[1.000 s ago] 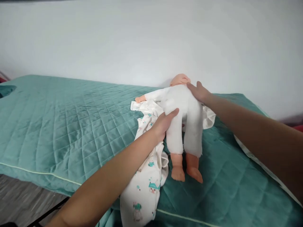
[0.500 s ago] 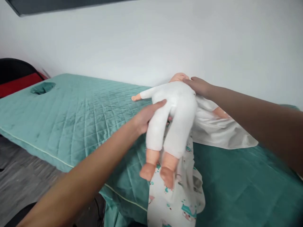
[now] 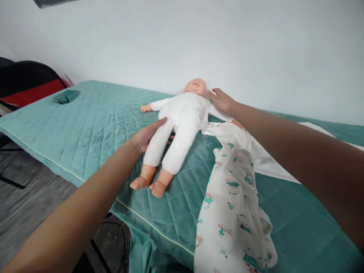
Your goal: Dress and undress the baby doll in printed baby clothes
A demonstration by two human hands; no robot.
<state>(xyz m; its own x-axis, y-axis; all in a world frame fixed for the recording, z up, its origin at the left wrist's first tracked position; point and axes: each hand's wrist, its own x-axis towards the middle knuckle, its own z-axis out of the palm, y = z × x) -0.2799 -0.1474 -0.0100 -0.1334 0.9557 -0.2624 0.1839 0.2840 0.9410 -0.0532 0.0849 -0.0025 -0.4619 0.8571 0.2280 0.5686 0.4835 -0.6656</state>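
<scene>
**Quilted massage bed (image 3: 96,125), white wall (image 3: 256,45) behind; baby doll (image 3: 182,113) beside the printed garment (image 3: 227,197), not in it**

Doll: on the bed, looks to be on its back, head toward the wall, feet toward the near edge, legs apart, both arms out. Soft white body, feet uncovered.

Left hand (image 3: 148,134): grip clasped around the doll's upper leg, thumb on top near the hip, fingertips showing between the legs. Right hand (image 3: 220,101): at neck and shoulder, thumb raised; fingers partly hidden, can't tell how tight the grip is.

Progress, judging by layout: torso and legs rest on the quilting, well off the printed garment, so the doll's placing looks mostly done. Not done: neither hand is away from the doll; garment is neither on it nor folded, just loosely crumpled toward the near edge. One doll arm reaches over to the white cloth (image 3: 273,163), its hand mostly behind the right forearm. Can't tell if cloth and garment are one piece.

Farther out: face hole (image 3: 66,97) at the bed's far left, black-and-red chair (image 3: 31,93) past it, grey floor (image 3: 36,212) and a thin cable (image 3: 123,231) below. Dark panel (image 3: 54,3) up top left, cut off.
</scene>
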